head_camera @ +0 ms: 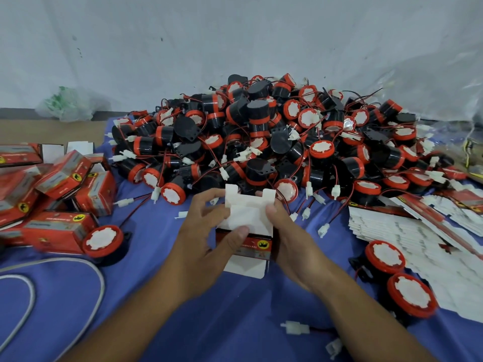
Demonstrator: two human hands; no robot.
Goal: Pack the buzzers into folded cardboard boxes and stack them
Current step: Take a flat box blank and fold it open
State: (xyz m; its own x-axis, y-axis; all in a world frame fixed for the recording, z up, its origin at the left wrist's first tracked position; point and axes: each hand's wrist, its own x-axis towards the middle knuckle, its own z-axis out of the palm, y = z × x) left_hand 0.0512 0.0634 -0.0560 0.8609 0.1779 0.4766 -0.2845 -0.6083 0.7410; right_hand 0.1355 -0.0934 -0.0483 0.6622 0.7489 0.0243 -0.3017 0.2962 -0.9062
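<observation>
Now: box [248, 218] half-folded, held just above table [146, 246] centre, white flaps up, red panel facing person. Left grip [206, 236] pinches left side, thumb on white panel; right grip [290, 236] pinches right edge. Risks: tabs crease or tear if forced askew; box likely springs open if either pinch eases. Buzzers [261, 131] heaped just behind, wires may snag flaps. Packed boxes [65, 176] jumbled left, unstacked. Blanks [407, 239] right.

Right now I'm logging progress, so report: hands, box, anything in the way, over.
Left hand and right hand both grip one cardboard box, flaps up, not closed. Buzzer pile just behind, nothing blocking the hands.
</observation>
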